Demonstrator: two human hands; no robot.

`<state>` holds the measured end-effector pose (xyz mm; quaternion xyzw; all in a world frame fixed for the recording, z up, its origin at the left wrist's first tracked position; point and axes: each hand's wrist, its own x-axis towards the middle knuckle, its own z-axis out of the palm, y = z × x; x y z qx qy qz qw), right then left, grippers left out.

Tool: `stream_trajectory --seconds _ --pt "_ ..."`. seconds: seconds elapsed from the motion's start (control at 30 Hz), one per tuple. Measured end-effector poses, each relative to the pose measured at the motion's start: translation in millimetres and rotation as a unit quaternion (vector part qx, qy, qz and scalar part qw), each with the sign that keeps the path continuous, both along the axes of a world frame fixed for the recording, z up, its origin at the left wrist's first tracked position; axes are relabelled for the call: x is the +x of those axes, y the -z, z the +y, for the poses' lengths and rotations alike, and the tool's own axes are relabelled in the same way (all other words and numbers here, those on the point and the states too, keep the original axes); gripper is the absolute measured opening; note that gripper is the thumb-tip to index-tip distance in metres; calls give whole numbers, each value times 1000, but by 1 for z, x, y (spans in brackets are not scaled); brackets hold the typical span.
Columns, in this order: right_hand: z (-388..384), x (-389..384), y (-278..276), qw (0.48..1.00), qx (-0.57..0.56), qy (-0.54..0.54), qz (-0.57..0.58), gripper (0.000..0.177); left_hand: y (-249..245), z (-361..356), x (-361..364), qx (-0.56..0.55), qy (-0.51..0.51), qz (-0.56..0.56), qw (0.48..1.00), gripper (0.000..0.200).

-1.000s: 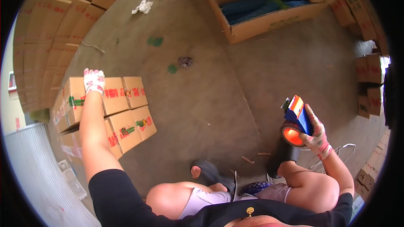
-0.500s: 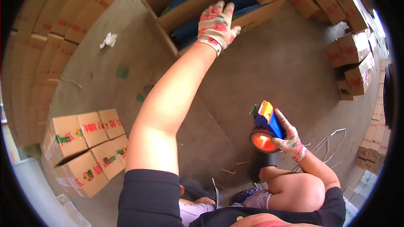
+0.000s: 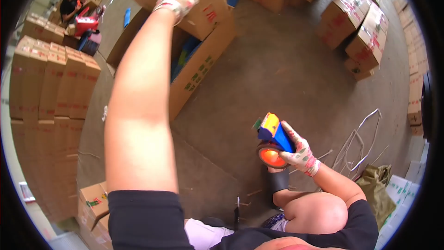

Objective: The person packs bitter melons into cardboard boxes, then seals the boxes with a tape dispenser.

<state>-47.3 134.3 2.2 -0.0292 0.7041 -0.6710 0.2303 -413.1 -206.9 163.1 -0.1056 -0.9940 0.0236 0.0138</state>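
Observation:
My right hand (image 3: 303, 155), in a floral glove, grips a blue and yellow-orange tape dispenser (image 3: 285, 141) with a tape roll glowing orange on its underside. A bit of green hangs near its front end. Stretched far forward, my left hand (image 3: 178, 1), gloved alike, has its fingers curled at the top edge of a flap of a large open carton (image 3: 203, 71). The upright carton flap (image 3: 208, 11) carries red print. Blue and green goods (image 3: 188, 48) show inside the carton, partly hidden by my arm.
Stacked cartons (image 3: 55, 78) line the left side, and more boxes (image 3: 365, 23) stand at the right. White strapping (image 3: 356, 146) lies looped on the floor beside an olive sack (image 3: 374, 185). A person (image 3: 69, 7) in black is at the far left.
My left hand has gone from spread above the carton to its flap edge. The view has turned, and the flap stands differently. The dispenser stays in my right hand.

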Motion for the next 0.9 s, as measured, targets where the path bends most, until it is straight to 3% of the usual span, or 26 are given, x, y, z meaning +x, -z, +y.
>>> stream_trajectory --seconds 0.07,0.13,0.2,0.27,0.4,0.47,0.6,0.73,0.87,0.9 --pt "4 4 6 999 -14 26 29 85 -14 -8 34 -19 11 17 1000 41" --pt "5 4 8 995 -71 68 -13 84 -20 -25 65 -26 36 -19 999 39" --pt "18 0 17 990 -96 103 -18 84 -16 -38 121 -49 151 100 982 33" --pt "24 -9 7 977 -156 144 -28 84 -27 -40 191 -21 190 81 978 24" --pt "18 -16 3 974 -146 174 17 81 -27 -45 349 50 260 34 964 16" --pt "27 -22 4 975 -125 182 37 77 -15 -20 414 14 251 -34 967 14" --pt "29 -22 3 967 -147 202 47 73 26 23 524 101 235 -132 958 11" --pt "6 -5 -1 964 -160 197 79 68 80 7 626 63 211 -249 943 9" --pt "-5 -2 0 964 -166 194 69 67 136 -46 682 45 212 -252 943 10" --pt "-3 -3 -1 966 -163 188 72 67 141 -60 685 -35 171 -309 935 10"
